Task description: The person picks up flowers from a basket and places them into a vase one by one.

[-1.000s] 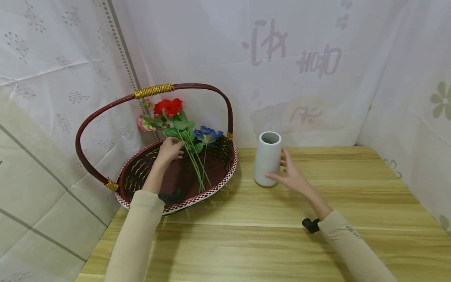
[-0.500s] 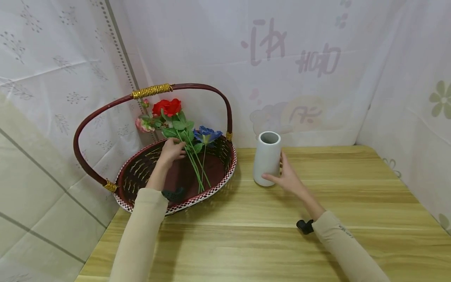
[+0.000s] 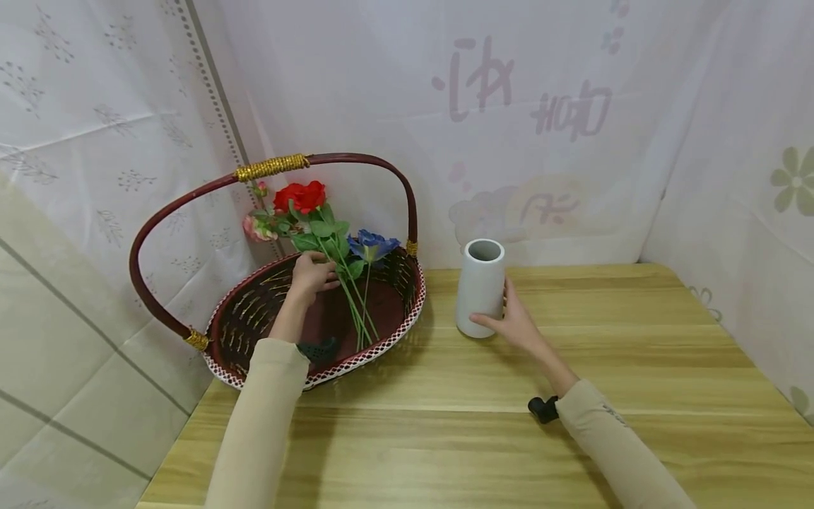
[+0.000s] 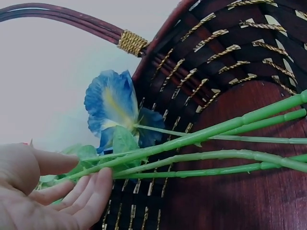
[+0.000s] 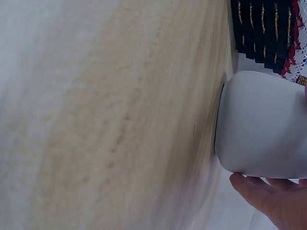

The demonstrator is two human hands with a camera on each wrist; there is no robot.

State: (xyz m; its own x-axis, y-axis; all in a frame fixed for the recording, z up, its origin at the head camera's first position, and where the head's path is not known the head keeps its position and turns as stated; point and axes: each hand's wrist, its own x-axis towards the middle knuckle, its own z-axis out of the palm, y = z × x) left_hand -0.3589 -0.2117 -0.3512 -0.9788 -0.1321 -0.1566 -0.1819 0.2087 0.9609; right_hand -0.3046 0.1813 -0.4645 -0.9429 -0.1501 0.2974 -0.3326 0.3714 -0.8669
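My left hand reaches into the wicker basket and holds a green flower stem between thumb and fingers, just below the leaves. Red flowers and a pink flower lean over the basket's back rim. Beside them is a blue flower, its thin stem running apart from the hand. On the table an upright white vase is gripped low on its right side by my right hand. The thumb lies across its front; the other fingers are partly hidden behind it. No flowers stand in its mouth.
The basket's tall arched handle rises over the flowers. A printed white cloth hangs behind the wooden table. More patterned cloth covers the left side. A dark wrist mount sits at my right sleeve.
My right hand has moved left onto the vase, its thumb now across the front. The left hand stays at the stems with only a slight shift. Flowers and vase keep their places.
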